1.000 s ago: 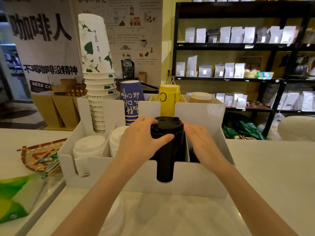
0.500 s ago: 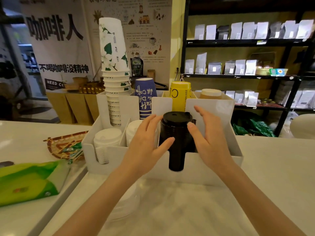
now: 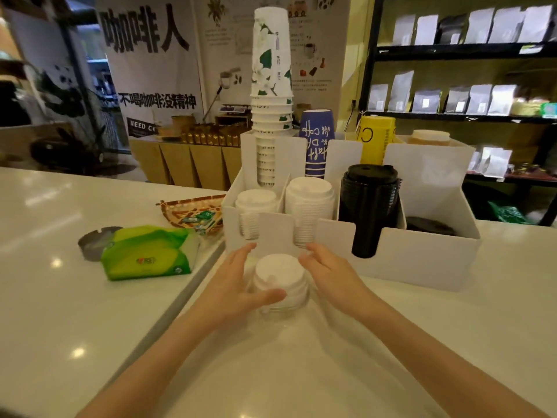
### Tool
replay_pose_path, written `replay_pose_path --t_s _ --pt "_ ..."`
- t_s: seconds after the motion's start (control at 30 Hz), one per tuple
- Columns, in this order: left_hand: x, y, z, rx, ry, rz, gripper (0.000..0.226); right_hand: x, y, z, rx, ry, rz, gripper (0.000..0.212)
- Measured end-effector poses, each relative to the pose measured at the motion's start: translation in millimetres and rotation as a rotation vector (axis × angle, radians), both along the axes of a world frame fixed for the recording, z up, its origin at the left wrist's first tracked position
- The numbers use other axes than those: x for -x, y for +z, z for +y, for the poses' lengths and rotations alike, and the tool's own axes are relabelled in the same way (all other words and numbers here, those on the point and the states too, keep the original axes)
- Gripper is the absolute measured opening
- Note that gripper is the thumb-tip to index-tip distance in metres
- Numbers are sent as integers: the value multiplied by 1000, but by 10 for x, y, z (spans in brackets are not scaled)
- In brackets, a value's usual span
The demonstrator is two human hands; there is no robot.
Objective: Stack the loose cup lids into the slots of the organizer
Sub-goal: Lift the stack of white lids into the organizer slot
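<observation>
A short stack of loose white lids (image 3: 278, 276) stands on the counter just in front of the white organizer (image 3: 416, 260). My left hand (image 3: 238, 285) cups its left side, thumb across the front. My right hand (image 3: 328, 273) presses its fingertips against the stack's right edge. In the organizer's front slots stand two white lid stacks (image 3: 256, 203) (image 3: 309, 197) and a tall black lid stack (image 3: 369, 200). A single low black lid (image 3: 431, 229) lies in the rightmost slot.
Paper cup stacks fill the organizer's back row: white-green (image 3: 271, 86), blue (image 3: 316, 140), yellow (image 3: 376, 140). Left of the organizer lie a green tissue pack (image 3: 147, 251), a grey ashtray (image 3: 93, 241) and a woven tray (image 3: 193, 212). A step in the counter runs beside my left arm.
Both hands have left the black lid stack, which stays in its slot, and dropped to the white lid stack on the counter. The view has tilted down and left.
</observation>
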State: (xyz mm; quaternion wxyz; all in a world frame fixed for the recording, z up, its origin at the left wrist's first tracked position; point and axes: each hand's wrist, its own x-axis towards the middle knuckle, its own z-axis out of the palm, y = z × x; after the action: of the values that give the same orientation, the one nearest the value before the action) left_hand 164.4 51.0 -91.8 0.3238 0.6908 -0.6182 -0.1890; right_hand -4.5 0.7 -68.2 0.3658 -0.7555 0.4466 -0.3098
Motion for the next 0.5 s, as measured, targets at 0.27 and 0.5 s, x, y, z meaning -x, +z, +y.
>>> replay_pose_path --t_s 0.27,0.5 --pt "64 -157 -31 -19 -95 -86 113 -109 -175 11 -188 -51 -62 37" --pt "27 -167 -43 75 -67 -45 102 -151 -249 -13 -269 -63 -185 20"
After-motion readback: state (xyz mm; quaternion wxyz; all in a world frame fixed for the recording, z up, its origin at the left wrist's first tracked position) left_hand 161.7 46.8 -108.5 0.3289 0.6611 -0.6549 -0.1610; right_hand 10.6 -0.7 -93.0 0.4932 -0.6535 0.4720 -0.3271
